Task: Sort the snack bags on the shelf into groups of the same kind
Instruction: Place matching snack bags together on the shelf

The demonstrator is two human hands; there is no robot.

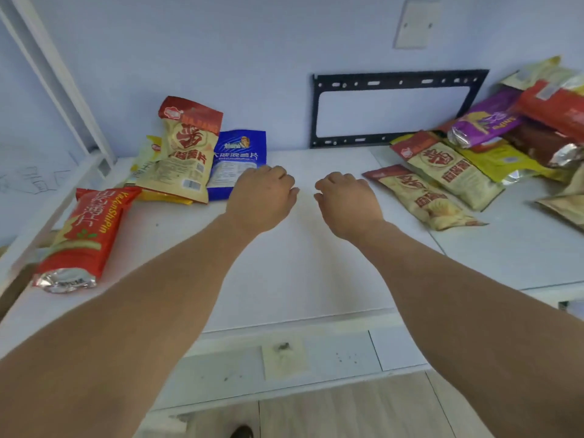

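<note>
The sorting is judged to be partly done, with both hands between picks. At the far left of the shelf [294, 263] a red bag [83, 235] is laid on its own near the front edge, its silver end toward the camera. Behind it a small group has been stood against the wall: a cream bag with a red top [186, 150] is propped over a yellow bag [148, 159], and a blue bag [237, 162] is set just beside it. The left hand [260, 197] is held just in front of the blue bag's lower corner, fingers loosely curled with nothing seen in them; whether the knuckles touch the bag cannot be told from this angle. The right hand [346, 203] is held near it over bare shelf, likewise loosely curled and empty. Further right, two more cream bags [448, 175] of the same print are laid side by side, and beyond them an unsorted heap is piled against the wall, with a purple bag [486, 121] lying across its top. The next move is judged to call for a reach to the right, so that the matching cream bags can be carried across to their fellow on the left, each taken by a flat pinch at one edge since the bags are slippery and air-filled.
</note>
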